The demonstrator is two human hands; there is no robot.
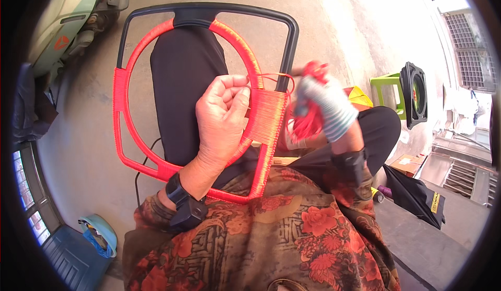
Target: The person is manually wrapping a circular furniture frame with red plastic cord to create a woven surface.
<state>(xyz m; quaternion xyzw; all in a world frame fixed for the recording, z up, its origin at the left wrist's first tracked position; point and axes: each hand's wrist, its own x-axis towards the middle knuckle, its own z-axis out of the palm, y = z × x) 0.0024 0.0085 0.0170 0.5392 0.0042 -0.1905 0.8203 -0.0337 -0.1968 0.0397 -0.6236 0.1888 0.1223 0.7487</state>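
Centrally, the left hand [224,111] lies over the ring's opening, its fingers curled toward the thumb at the inner edge; whether they pinch a strand cannot be told. The right hand [329,103], in a striped glove, has its fingers closed about a bundle of red cord [308,124]. A loose strand [276,74] spans from the ring to this bundle, beside the wound joint [266,118]. The bundle is presumably gathered small so that it can pass through the gap, and the glove probably guards against the cord's rub.

The frame [243,46], black at the top and red-wound elsewhere, rests across the lap, with one thigh [182,93] showing through the ring; this support seems to free both hands. Farther right, a second frame [416,95] stands against a green stool [383,85], apparently propped out of the way.

Motion blurs the glove, so its separate fingers are unclear. The strand's end at the left hand is hidden. A yellow-and-red object [359,97] behind the glove is partly covered, and the scooter [68,25] at upper left is cut off.
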